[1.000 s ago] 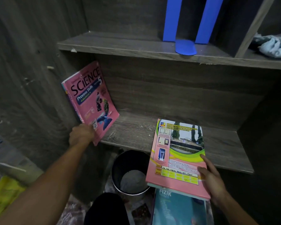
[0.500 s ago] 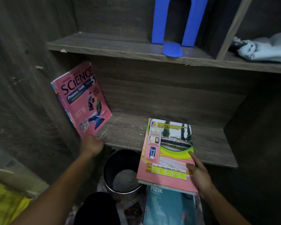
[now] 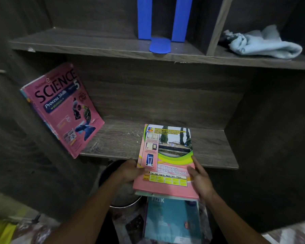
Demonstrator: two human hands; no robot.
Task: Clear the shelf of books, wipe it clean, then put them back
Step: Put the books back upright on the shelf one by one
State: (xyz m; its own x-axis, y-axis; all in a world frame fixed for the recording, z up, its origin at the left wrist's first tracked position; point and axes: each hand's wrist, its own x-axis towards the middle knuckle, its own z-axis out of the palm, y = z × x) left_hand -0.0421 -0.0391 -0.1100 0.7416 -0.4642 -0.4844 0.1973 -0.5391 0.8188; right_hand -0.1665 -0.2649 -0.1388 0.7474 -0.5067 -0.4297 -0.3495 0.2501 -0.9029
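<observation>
The log book is carried flat, its far end over the front edge of the lower shelf and its near end out over the floor; a thinner greenish volume shows beneath it. Change noted: the left hand has let go of the Science book and crossed to the log book's left edge. The Science book now leans unaided against the shelf's left wall, foot on the board. Judgement: restocking is under way, one book returned, the log book next. The left hand's fingers are curled round the left edge, thumb on the cover. The right hand clamps the right edge, thumb on top and forefinger laid straight along the side. A Fizik book lies below, beside a bucket. On the upper shelf stand a blue bookend and, in the right compartment, a crumpled cloth.
</observation>
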